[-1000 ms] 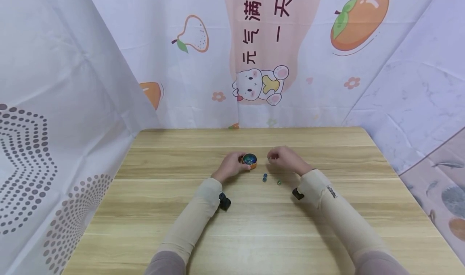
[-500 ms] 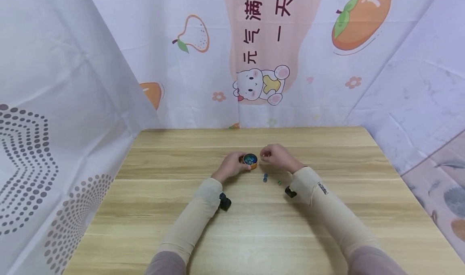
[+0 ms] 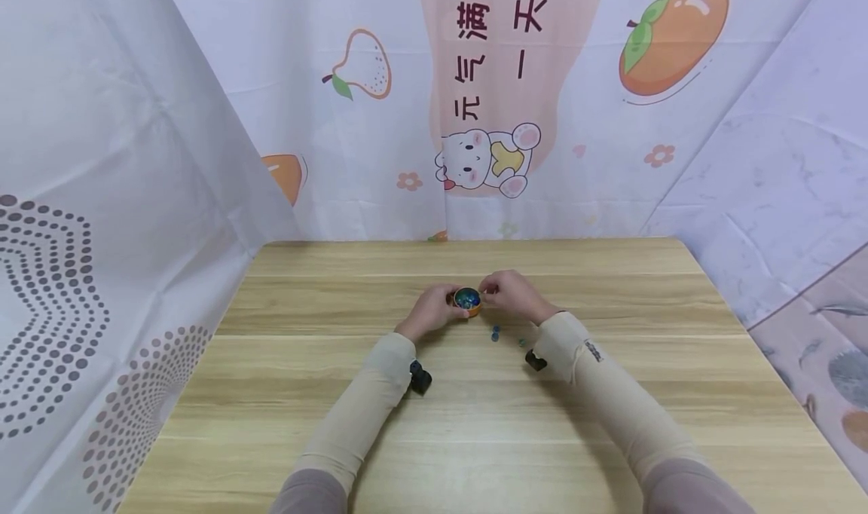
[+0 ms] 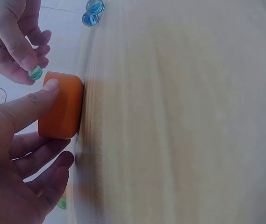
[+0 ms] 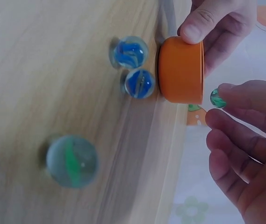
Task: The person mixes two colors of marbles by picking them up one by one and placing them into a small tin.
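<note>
A small orange bowl (image 5: 182,70) stands on the wooden table, with several blue and green marbles inside it in the head view. My left hand (image 3: 430,308) grips the bowl's left side, thumb on the near wall and fingers round the far one. Just beside the rim, my right hand (image 3: 513,294) pinches a green-swirled marble (image 4: 35,73) between thumb and finger. Two blue marbles (image 5: 131,52) lie touching or nearly so on the table, right of the bowl. Closer to my right wrist rests a single clear marble with a green swirl (image 5: 72,161).
The wooden table (image 3: 434,423) extends around both arms. A printed curtain (image 3: 380,137) hangs behind its far edge, with more cloth at left and right. A black wrist camera (image 3: 420,378) sits on the left wrist, another on the right.
My right hand has moved left with the pinched marble, up to the bowl's rim. The left hand and the bowl have stayed nearly still.
</note>
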`<state>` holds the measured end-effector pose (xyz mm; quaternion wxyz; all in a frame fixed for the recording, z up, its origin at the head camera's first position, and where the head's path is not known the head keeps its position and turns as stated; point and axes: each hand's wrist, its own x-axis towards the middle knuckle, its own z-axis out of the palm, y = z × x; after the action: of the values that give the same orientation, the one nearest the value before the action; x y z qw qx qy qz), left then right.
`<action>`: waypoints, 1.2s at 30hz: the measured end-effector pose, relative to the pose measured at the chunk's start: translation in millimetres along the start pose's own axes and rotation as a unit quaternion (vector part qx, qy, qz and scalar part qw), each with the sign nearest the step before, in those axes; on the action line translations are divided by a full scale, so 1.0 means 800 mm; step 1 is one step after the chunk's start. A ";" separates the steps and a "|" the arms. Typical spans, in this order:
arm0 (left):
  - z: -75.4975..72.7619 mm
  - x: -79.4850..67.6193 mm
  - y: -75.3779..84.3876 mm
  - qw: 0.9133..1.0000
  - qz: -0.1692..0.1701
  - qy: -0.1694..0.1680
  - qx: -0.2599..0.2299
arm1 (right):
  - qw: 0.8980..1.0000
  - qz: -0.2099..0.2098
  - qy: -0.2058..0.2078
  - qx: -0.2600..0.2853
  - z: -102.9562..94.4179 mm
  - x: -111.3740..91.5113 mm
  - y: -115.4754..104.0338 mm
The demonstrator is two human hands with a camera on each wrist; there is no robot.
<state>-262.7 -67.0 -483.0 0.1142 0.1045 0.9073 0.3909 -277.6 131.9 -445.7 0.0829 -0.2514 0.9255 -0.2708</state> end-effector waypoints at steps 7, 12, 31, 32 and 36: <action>0.000 0.001 -0.001 1.000 0.001 0.000 -0.006 | 1.000 0.010 -0.003 0.011 0.005 0.003 -0.002; 0.000 0.002 -0.002 1.000 0.003 -0.002 -0.005 | 1.000 0.008 -0.004 0.013 0.009 0.004 -0.002; 0.001 0.000 -0.001 1.000 0.006 0.001 0.002 | 1.000 0.018 -0.008 0.022 0.007 0.002 0.000; 0.001 0.000 -0.002 1.000 0.006 0.001 0.001 | 1.000 0.018 -0.009 0.020 0.005 0.002 0.000; 0.001 0.000 -0.001 1.000 0.004 0.002 -0.001 | 1.000 0.021 -0.014 0.014 0.001 -0.002 0.004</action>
<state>-262.8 -67.1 -484.4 0.1109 0.1072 0.9069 0.3922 -277.7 134.5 -447.9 0.1052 -0.2344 0.9256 -0.2781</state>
